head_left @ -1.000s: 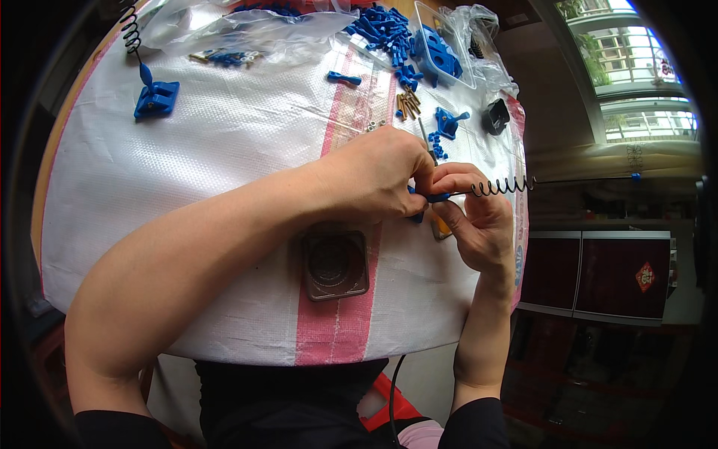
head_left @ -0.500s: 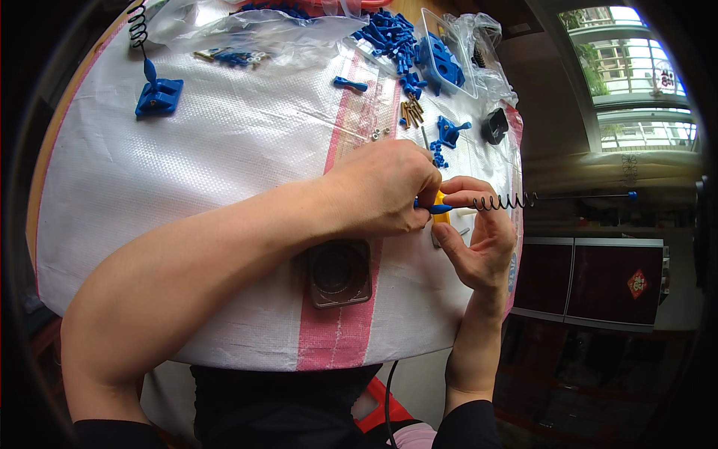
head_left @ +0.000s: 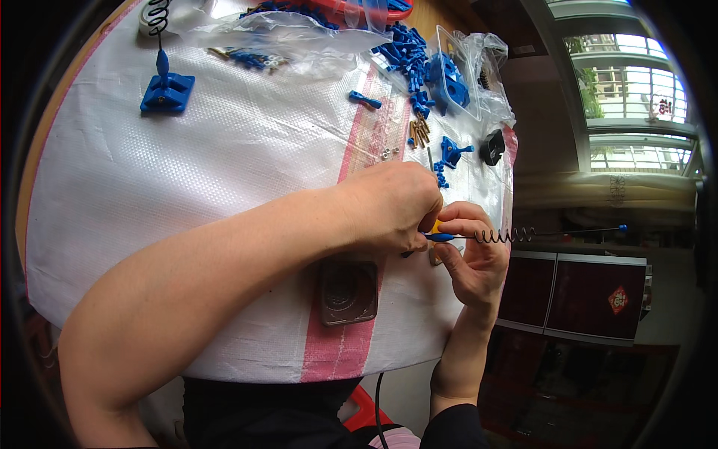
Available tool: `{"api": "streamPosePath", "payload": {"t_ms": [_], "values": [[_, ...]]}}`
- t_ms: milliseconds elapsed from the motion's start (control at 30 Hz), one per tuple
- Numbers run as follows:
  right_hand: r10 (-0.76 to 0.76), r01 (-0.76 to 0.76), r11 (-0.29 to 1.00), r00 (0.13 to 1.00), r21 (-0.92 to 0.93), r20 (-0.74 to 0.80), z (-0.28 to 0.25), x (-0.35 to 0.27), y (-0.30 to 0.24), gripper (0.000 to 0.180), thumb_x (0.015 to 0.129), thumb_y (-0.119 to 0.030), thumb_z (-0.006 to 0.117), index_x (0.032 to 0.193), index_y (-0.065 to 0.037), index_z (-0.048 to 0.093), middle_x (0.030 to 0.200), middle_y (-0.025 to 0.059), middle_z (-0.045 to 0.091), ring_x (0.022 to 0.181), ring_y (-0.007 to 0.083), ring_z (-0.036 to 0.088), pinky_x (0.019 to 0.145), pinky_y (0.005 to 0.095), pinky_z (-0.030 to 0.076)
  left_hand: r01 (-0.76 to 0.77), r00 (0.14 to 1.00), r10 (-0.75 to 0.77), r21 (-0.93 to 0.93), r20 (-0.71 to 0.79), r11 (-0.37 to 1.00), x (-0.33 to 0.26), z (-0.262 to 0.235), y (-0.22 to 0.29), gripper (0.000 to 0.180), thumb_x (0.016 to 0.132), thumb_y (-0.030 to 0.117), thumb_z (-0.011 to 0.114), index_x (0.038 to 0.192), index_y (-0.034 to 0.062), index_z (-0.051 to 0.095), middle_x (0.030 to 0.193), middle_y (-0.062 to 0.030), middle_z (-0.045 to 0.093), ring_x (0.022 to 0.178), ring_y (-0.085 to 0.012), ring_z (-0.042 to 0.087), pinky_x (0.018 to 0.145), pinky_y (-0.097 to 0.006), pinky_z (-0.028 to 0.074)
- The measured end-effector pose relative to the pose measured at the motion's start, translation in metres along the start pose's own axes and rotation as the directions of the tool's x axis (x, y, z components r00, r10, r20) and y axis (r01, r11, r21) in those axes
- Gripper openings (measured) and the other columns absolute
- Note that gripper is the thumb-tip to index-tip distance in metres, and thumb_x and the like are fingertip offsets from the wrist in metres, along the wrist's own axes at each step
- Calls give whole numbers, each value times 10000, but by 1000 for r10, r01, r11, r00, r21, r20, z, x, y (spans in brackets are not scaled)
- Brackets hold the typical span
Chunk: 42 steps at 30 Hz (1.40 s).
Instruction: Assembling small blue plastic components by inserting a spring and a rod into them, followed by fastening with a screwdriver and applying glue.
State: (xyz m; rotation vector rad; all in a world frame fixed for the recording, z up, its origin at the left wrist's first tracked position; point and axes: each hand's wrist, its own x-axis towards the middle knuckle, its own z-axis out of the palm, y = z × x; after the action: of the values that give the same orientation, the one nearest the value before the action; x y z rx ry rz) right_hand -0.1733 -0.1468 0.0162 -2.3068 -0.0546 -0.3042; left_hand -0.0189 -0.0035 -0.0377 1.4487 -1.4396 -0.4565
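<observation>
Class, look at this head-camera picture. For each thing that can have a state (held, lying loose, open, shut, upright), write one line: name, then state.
left hand: closed, gripping a yellow-handled tool.
right hand: fingers curled, pinching the coiled-spring wire.
coiled-spring wire: held level, sticking out past the table edge.
blue base with spring wire: lying loose on the white woven sheet.
clear plastic box: open, blue parts inside.
brass pins: lying loose in a small bunch.

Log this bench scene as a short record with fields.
Surface: white woven plastic sheet with a pink stripe
Left hand: closed over a small yellow-and-blue part
Right hand: pinching the black coiled wire antenna with a blue tip
Beside the hands: square dark metal block
Far edge: loose blue plastic parts, clear plastic bags
</observation>
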Motion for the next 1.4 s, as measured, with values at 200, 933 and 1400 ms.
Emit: {"api": "streamPosePath", "payload": {"t_ms": [200,933,1400], "values": [[-39,35,991,999,-133,-27,-4,-2,2,338,703,-3,771,1015,-10,641,1096,131,612,1076,261,560,947,371,429,97,990,-89,-76,105,992,3,-15,3,193,715,89,730,874,-2,671,950,-165,647,922,-336,634,816,-389,507],[-68,56,984,995,-169,-67,6,2,-3,218,727,-3,737,929,-4,656,1010,132,639,998,287,580,863,378,464,132,988,-146,-242,-42,961,4,-14,-3,429,764,25,647,1141,-13,445,940,-177,623,914,-351,629,792,-408,486],[-54,51,997,997,-56,-59,9,3,-3,245,718,50,727,938,-21,645,992,134,652,974,278,603,864,380,471,114,991,-126,-209,-48,971,3,-12,-3,499,766,213,763,1116,-6,482,959,-173,626,909,-333,634,785,-397,494]]}}
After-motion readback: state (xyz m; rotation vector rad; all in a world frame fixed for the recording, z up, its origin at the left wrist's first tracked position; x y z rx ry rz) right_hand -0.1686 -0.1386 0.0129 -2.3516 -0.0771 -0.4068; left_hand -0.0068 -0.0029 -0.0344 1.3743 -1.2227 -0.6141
